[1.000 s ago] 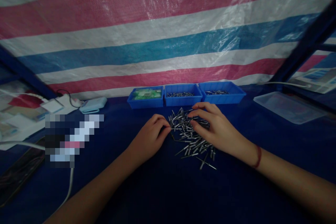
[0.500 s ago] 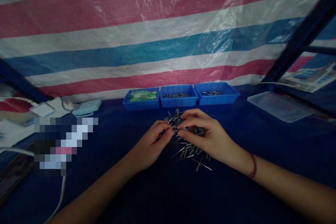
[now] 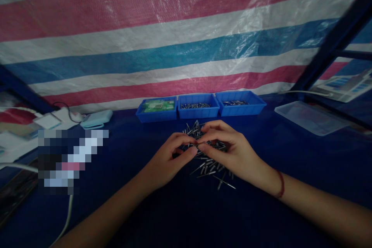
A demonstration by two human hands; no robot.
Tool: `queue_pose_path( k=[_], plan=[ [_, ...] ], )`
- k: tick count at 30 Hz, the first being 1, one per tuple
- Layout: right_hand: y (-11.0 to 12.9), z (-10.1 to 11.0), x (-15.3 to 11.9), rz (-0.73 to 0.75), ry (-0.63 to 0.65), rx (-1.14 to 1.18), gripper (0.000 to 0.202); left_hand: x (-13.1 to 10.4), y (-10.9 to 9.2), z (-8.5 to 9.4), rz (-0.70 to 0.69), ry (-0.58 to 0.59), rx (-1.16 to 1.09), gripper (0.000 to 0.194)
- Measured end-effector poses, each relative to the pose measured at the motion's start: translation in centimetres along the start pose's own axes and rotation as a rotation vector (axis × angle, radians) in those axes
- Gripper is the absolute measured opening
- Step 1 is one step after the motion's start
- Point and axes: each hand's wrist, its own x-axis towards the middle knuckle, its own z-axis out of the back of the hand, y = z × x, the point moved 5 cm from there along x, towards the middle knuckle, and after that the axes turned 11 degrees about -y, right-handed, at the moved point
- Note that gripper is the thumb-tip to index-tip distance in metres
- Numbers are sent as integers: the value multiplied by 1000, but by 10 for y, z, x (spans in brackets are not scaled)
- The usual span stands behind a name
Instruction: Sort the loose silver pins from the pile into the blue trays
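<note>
Silver blind rivets (image 3: 209,166), each with a thin pin and a thicker sleeve, lie in a loose pile on the dark blue tabletop (image 3: 174,213). My left hand (image 3: 171,159) comes in from the pile's left side, thumb and fingers pinched. From the right, my right hand (image 3: 228,143) reaches over the pile, also pinching, and covers part of it. The fingertips of both hands meet above the rivets. Whatever small thing is between them is too hidden to name.
Behind the pile stand three blue bins: the left bin (image 3: 157,115) holds green-tinted packets, the middle bin (image 3: 199,113) and right bin (image 3: 244,109) small metal pieces. A clear plastic lid (image 3: 310,118) lies right. Left are a light blue case (image 3: 97,119) and a white cable (image 3: 69,209).
My left hand has shifted slightly right, closing the gap so its fingertips now meet those of my right hand. My right hand has hardly moved, and the pile looks the same.
</note>
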Motion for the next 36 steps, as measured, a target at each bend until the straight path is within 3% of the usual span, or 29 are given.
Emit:
queue_pose_path(
  k=[7, 15, 20, 24, 27, 32, 36],
  plan=[
    [0, 0, -1, 13, -4, -12, 10, -1, 0, 3, -45, -89, -11, 10],
    [-3, -4, -2, -11, 29, -9, 9, -6, -18, 11, -249, -227, 128, 7],
    [-4, -10, -7, 0, 86, -2, 10, -9, -23, 11, -336, -240, 169, 6],
    [-2, -8, -3, 36, 132, -24, 10, -8, -20, 10, -313, -219, 177, 9],
    [-9, 11, 13, 62, 23, -177, 10, -5, -16, 11, -266, -199, 204, 17],
    [-40, 78, 45, 90, -361, -683, 14, 0, -12, 17, -320, -82, 391, 18],
    [-70, 107, 56, 82, -356, -1018, 22, 4, -4, 23, -417, 57, 541, 20]
  ],
)
